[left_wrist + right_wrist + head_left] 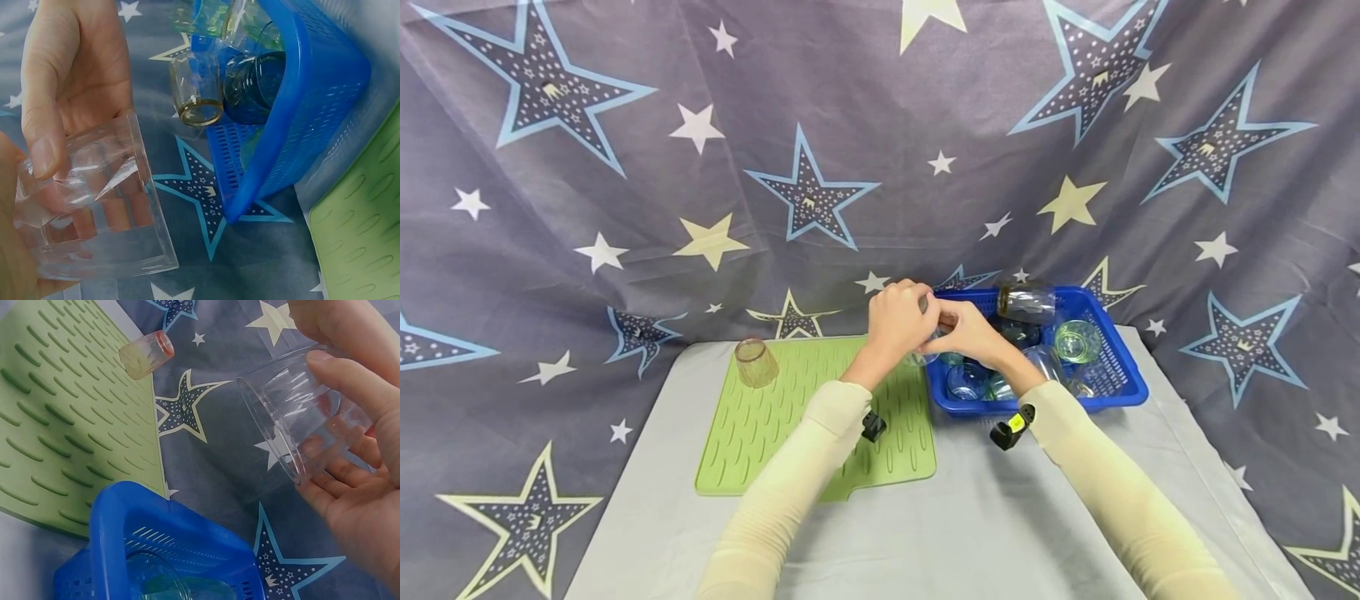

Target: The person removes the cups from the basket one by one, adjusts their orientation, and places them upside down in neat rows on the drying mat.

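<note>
Head view: left hand (895,321) and right hand (976,335) both grip 1 clear glass (284,403), held up from where I stand near the blue basket's (1133,390) left end, beside the green mat (767,433). 1 brownish glass (756,364) sits far left on the mat.

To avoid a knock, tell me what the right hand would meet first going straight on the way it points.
The right hand would first meet the clear glass it holds; next, seemingly, the left hand, though the depth between the hands is hard to judge.
</note>
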A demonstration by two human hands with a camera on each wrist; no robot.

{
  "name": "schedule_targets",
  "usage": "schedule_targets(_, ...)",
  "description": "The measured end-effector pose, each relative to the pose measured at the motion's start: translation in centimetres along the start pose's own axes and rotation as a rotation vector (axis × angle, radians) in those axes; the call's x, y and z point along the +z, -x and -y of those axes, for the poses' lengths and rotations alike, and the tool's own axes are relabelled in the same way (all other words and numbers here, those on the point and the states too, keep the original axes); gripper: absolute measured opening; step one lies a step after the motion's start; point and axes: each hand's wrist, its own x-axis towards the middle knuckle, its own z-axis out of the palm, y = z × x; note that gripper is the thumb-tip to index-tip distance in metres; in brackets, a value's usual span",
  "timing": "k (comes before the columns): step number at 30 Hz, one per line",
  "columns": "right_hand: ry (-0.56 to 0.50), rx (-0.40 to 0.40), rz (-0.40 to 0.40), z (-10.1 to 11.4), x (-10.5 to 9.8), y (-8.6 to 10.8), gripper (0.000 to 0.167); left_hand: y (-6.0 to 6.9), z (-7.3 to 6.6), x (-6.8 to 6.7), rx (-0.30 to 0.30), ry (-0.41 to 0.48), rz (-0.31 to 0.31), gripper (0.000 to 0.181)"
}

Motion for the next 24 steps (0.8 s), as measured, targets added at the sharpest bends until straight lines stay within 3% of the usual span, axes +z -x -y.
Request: schedule_targets(24, 0.048, -0.012, 0.048, 1.00, 0.14, -0.68, 0.069, -0.45, 0.82, -0.70, 0.014, 0.013, -0.054, 0.027)
